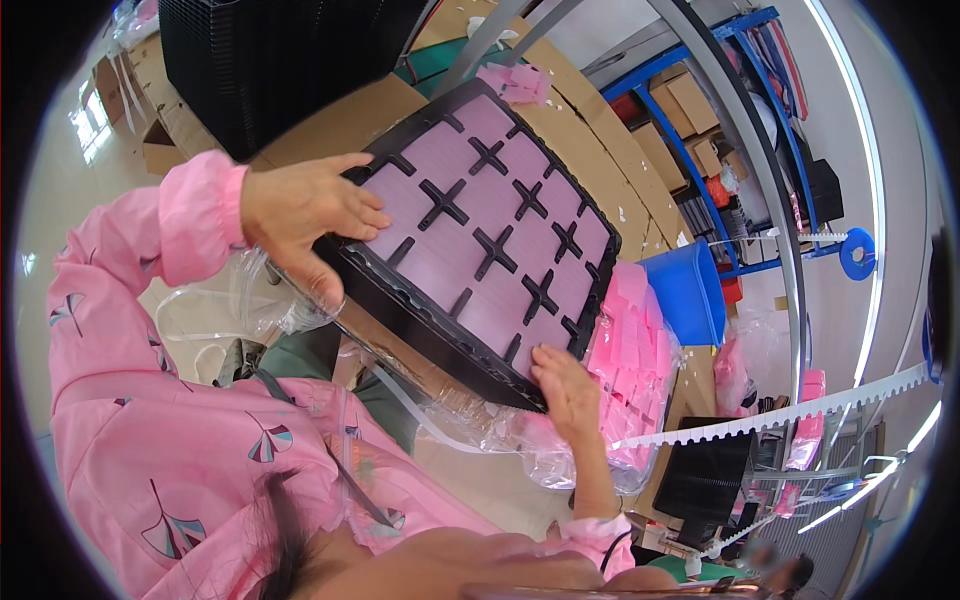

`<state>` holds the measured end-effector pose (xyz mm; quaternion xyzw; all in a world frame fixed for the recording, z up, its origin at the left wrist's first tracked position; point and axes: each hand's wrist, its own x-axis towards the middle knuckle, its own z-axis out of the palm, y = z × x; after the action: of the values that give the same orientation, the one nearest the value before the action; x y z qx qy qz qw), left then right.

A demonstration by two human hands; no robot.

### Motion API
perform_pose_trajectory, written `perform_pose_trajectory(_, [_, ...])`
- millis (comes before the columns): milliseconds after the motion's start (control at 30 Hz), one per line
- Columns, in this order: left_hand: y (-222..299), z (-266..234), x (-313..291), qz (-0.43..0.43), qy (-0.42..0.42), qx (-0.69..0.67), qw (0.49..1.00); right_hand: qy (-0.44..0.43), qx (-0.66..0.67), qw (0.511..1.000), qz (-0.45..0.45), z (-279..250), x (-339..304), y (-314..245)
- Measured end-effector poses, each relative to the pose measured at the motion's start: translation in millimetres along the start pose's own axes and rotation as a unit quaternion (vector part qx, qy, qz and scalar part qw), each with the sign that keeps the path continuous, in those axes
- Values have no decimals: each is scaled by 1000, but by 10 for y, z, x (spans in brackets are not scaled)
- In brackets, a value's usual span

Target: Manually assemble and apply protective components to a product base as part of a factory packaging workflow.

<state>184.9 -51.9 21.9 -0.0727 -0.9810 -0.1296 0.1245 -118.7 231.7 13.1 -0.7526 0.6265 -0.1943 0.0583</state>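
A rectangular black plastic tray [400, 311] lies tilted in front of me, with pink-lilac panels [478, 212] showing between its black cross-shaped dividers [443, 204]. My left hand [305, 208] is at the tray's left corner, fingers over the rim and thumb down along the outer side. At the near right corner, my right hand [568, 392] grips the edge with its fingertips on the top rim. What lies beneath the tray is mostly hidden.
Bright pink pieces in clear plastic [630, 370] lie right of the tray, beside a blue bin [686, 290]. A stack of black trays [280, 70] stands far left. Cardboard [590, 130] covers the bench behind. A white toothed strip [780, 415] stretches across the right. Clear wrap [290, 305] hangs near my left hand.
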Motion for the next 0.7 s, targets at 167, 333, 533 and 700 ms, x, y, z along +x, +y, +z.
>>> perform_pose_trajectory(167, [-449,50,660,-57,45,55,996,173,-163,968,74,18,822,630])
perform_pose_trajectory(333, [-1053,340,1323,-190,5,104,976,94,-206,951,208,182,1142,1559])
perform_pose_trajectory(533, [-1165,363,1333,-203,-1,115,972,11,-218,944,249,37,1150,1299])
perform_pose_trajectory(700, [-1295,160,1522,-241,-113,87,960,12,-237,935,265,50,1245,1485])
